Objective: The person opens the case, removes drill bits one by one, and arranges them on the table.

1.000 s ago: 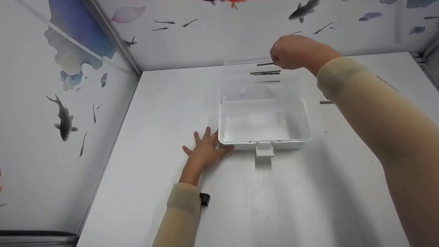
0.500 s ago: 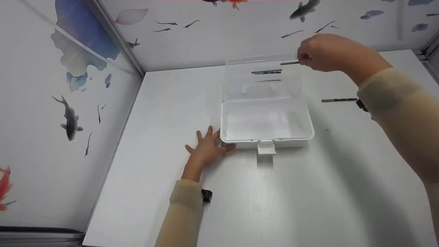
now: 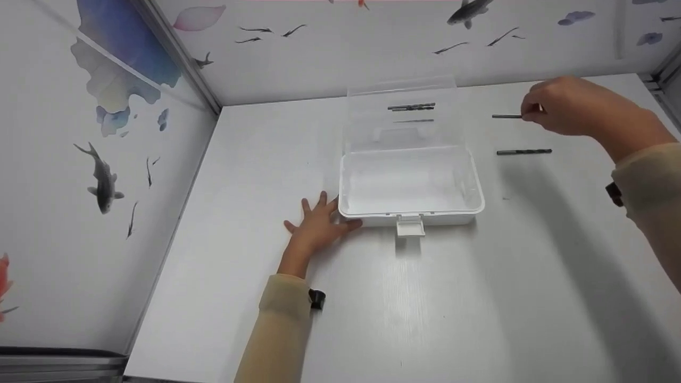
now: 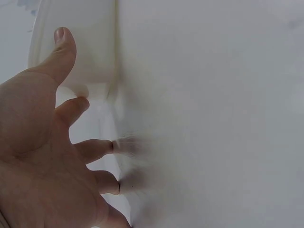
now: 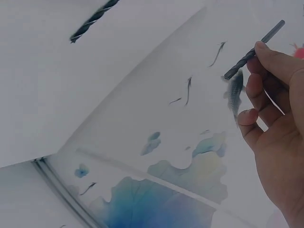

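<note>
My right hand pinches a dark drill bit between thumb and fingertips, its plain shank pointing left in the head view. Below it on the table lies a larger drill bit, whose fluted end also shows in the right wrist view. My left hand is spread at the near left corner of a clear-lidded white plastic box, thumb along its front wall. Its fingers are splayed toward the tabletop. The box stands open, its transparent lid tipped back. Several thinner drill bits show at the lid.
The box's white latch hangs out at the front. A white table carries everything. Walls printed with fish and leaves enclose its left and far sides, with a metal post at the corner.
My right hand has carried the drill bit from above the lid to the right, then slightly down toward the larger bit, uncovering that bit. The left hand stays at the box corner.
</note>
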The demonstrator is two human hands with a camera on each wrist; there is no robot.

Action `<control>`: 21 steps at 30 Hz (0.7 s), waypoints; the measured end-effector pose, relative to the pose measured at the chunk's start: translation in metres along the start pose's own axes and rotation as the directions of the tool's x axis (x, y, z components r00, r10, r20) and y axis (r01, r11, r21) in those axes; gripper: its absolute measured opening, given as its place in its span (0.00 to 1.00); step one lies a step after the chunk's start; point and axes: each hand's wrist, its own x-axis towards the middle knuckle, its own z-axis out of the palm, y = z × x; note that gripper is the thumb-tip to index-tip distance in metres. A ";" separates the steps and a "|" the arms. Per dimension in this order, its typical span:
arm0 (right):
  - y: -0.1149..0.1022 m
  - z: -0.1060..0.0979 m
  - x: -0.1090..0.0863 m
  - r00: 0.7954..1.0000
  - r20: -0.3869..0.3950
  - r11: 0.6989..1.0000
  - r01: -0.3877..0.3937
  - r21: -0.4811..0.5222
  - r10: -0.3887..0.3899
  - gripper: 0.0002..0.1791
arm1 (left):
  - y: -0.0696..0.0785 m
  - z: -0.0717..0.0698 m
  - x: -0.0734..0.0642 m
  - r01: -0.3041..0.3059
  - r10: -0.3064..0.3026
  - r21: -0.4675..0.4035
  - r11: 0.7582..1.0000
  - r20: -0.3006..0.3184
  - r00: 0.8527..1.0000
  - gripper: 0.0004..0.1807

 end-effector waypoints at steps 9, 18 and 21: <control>0.025 0.034 -0.015 0.996 0.064 0.997 -0.071 0.026 0.069 0.07 | -0.001 0.002 0.000 -0.001 0.001 0.012 1.000 0.000 1.000 0.45; 0.044 0.070 -0.025 0.987 0.117 0.993 -0.114 0.020 0.111 0.09 | 0.000 0.001 0.001 -0.006 0.006 0.011 1.000 -0.008 1.000 0.44; 0.046 0.082 -0.026 0.988 0.106 0.994 -0.109 -0.004 0.108 0.08 | 0.000 0.001 0.001 -0.004 0.004 0.016 1.000 -0.007 1.000 0.44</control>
